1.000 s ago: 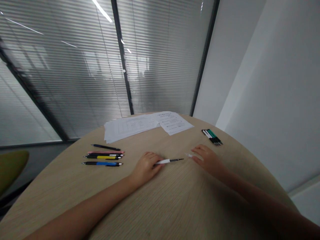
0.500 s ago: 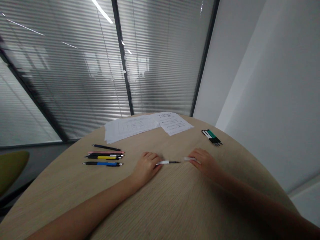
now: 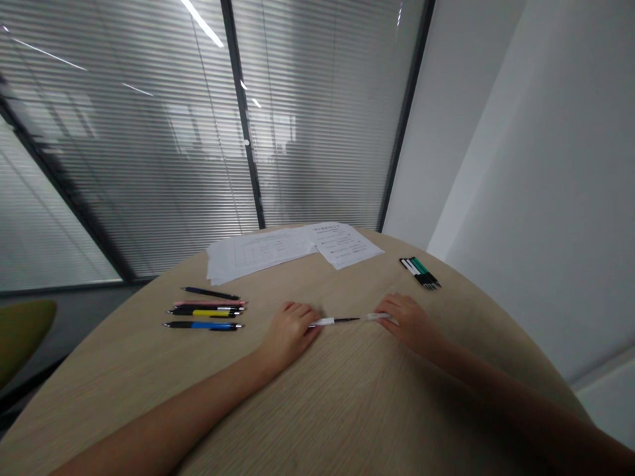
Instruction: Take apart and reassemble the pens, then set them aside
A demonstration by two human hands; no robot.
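My left hand [image 3: 290, 330] rests on the round wooden table [image 3: 322, 403], fingers pinched on the white end of a thin pen [image 3: 333, 321] that points right. My right hand [image 3: 409, 320] pinches a pale cap [image 3: 378, 317] whose open end meets the pen's dark tip. Pen and cap lie in one line between the two hands, just above the tabletop.
Several pens [image 3: 206, 309] with pink, yellow and blue barrels lie in a row at the left. A small bundle of black and green pens [image 3: 421, 272] sits at the right. Printed paper sheets [image 3: 292, 246] lie at the far edge, before glass walls with blinds.
My right hand has moved left with the cap, closing the gap until the cap meets the pen's tip. My left hand has kept its place.
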